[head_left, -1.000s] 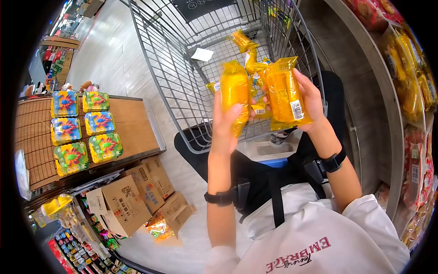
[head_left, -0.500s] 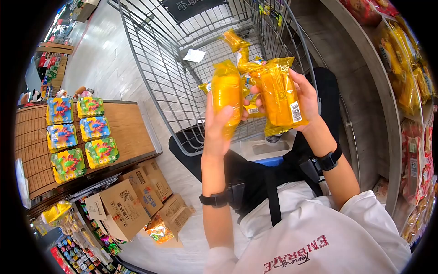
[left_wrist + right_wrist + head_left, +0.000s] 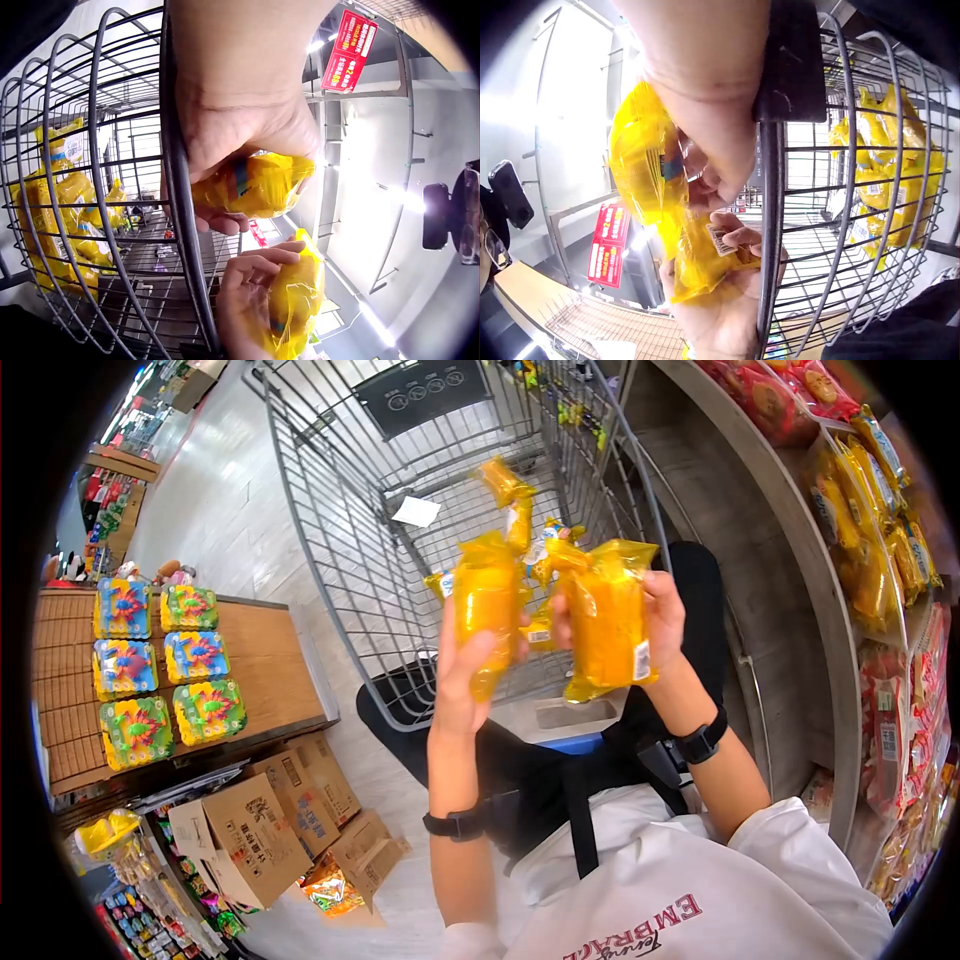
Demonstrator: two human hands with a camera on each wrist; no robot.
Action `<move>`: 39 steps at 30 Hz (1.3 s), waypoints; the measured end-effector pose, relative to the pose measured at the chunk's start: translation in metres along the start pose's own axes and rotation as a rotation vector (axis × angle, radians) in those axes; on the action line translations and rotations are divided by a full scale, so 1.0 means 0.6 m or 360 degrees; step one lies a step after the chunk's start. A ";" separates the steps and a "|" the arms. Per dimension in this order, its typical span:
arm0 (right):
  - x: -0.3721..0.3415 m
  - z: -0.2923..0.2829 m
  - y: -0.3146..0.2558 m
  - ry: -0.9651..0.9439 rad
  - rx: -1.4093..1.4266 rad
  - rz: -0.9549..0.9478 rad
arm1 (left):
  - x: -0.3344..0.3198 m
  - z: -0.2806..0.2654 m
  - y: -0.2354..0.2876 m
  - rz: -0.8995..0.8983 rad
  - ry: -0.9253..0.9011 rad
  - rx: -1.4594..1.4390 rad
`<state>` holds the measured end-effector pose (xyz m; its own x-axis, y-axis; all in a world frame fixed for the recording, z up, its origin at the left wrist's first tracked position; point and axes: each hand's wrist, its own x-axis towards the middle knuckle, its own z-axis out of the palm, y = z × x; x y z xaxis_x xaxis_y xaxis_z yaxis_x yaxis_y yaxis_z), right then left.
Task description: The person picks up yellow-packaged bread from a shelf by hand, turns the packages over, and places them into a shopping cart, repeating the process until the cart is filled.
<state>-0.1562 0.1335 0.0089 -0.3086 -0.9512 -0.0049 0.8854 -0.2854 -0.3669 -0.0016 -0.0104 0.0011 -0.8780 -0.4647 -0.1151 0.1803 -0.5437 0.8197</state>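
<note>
Your wire cart (image 3: 176, 180) stands before you. Red letters (image 3: 648, 927) on your white cloth shirt (image 3: 760, 890) spell EMBRACE. Yellow packets (image 3: 503, 480) lie in the cart. By its near edge, your left hand (image 3: 463, 665) grips the left packet (image 3: 488, 595), your right hand (image 3: 667, 622) the right packet (image 3: 607, 620). Both are long and plump, in shiny, crinkly yellow plastic. Their long sides run up and down in the head view, the right one's top tipping right. It has a white barcode label (image 3: 642, 659) low down.
</note>
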 end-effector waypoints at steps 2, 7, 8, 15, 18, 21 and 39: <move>0.004 0.018 -0.005 0.0282 0.0077 -0.0087 | -0.004 -0.023 -0.027 0.0024 0.0226 -0.0039; 0.004 0.028 -0.032 0.1083 -0.0301 -0.0404 | 0.019 -0.008 -0.036 0.0431 0.0540 0.0021; -0.010 0.032 -0.044 0.1069 -0.0262 -0.0431 | 0.012 -0.010 -0.027 0.0467 0.0557 0.0071; -0.197 0.188 -0.337 0.0818 -0.1874 -0.1104 | 0.009 0.011 -0.015 0.0388 0.0375 0.0302; -0.278 0.179 -0.503 0.1951 -0.3765 -0.0661 | 0.008 0.015 -0.014 0.0315 0.0380 0.0253; -0.331 0.119 -0.620 0.2326 -0.4058 0.0344 | 0.007 0.015 -0.014 0.0219 0.0370 0.0198; -0.287 0.275 -0.559 0.1869 -0.3457 -0.0478 | 0.006 -0.008 -0.021 0.0298 0.0313 0.0000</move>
<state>-0.3425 0.3737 0.2862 -0.9311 -0.3025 0.2039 -0.3632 0.8204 -0.4416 -0.0048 -0.0086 -0.0121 -0.7263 -0.6839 -0.0684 0.3314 -0.4356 0.8369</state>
